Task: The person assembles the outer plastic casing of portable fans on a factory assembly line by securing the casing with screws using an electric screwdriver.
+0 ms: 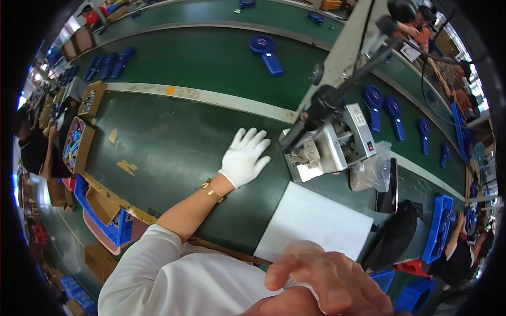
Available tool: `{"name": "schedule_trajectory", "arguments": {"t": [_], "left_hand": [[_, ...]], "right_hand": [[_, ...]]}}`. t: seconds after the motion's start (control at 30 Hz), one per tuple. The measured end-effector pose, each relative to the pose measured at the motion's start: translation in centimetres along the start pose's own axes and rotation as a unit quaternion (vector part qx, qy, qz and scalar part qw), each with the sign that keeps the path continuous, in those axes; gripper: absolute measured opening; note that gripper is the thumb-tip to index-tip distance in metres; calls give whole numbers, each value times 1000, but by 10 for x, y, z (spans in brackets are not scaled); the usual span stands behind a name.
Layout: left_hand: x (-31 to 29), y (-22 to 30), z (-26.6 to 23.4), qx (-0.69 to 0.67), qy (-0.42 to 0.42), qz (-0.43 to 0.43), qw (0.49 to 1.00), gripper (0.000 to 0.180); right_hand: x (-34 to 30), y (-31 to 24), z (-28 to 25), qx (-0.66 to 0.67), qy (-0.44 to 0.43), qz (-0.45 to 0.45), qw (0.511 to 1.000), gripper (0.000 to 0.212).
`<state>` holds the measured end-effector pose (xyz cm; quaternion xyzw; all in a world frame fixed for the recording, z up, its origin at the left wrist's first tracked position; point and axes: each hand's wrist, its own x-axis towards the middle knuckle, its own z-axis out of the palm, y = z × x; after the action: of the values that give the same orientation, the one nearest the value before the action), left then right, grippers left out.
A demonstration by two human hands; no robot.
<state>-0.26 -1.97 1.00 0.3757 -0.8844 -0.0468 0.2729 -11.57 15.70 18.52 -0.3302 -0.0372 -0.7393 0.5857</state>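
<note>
My left hand (244, 159), in a white glove, lies flat on the dark green bench with its fingers spread and nothing in them. A gold watch (212, 191) circles that wrist. Very close and low in the picture is my bare right hand (332, 282), partly blurred, its fingers curled. What it holds, if anything, is hidden. Beyond it, a white square sheet (316, 218) rests on the bench. Right of my left hand stands a small metal bench machine (329, 150) with a red switch, a black jointed arm (321, 113) in front of it.
Blue handheld fans (263, 50) lie on the green conveyor beyond the bench. Right of the machine are a clear plastic bag (371, 168), a dark phone-like slab (387, 192) and a black bag (398, 231). Cardboard boxes (79, 145) and a blue crate (103, 216) stand left. Other people work around.
</note>
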Motion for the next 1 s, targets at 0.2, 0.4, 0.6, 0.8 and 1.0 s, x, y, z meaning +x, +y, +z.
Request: {"name": "schedule_trajectory", "arguments": {"t": [0.2, 0.4, 0.6, 0.8, 1.0], "left_hand": [[-8, -3, -8, 11, 4, -19, 1000, 39], [-1, 0, -6, -14, -14, -6, 1000, 38], [0, 0, -2, -8, -12, -10, 1000, 38], [-2, -5, -4, -13, 2, -9, 1000, 39], [1, 0, -6, -24, 2, -5, 1000, 38]], "right_hand": [[27, 7, 0, 54, -84, -2, 995, 27], [16, -8, -13, 17, -100, 22, 995, 26], [12, 6, 0, -78, -15, 23, 997, 27], [23, -25, 16, 1, 292, 519, 804, 6], [24, -16, 11, -127, 117, 254, 952, 6]]}}
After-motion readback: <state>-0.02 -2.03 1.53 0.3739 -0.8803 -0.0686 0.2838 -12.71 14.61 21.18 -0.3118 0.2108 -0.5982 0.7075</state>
